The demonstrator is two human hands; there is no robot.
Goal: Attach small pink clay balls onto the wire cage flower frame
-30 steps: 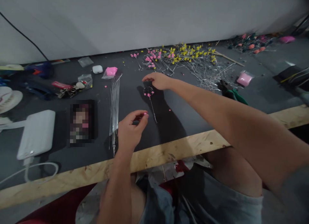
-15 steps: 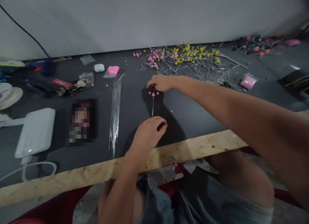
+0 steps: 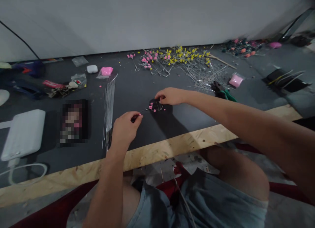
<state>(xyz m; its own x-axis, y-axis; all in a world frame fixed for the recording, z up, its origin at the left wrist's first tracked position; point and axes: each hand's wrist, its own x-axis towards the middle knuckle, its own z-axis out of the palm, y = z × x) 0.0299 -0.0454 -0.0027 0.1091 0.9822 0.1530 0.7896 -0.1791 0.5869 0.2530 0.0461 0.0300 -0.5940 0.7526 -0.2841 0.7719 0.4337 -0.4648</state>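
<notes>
I see the wire bundle point(image 3: 108, 111) left of my hands, the phone point(image 3: 73, 122) further left, the pin heap point(image 3: 187, 62) behind.

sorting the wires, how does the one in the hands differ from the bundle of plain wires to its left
The beaded wire piece is single, carries pink beads, and is held at both ends by the left hand and right hand. The wire bundle is many bare straight wires, lying untouched on the table. Both are thin and silvery.

Your arms are bare from wrist to elbow, with no sleeves, watch or rings in view on the left hand point(image 3: 124, 129) or the right hand point(image 3: 171, 96). You wear light grey-blue shorts point(image 3: 197, 205), creased, ending above the knee.
</notes>
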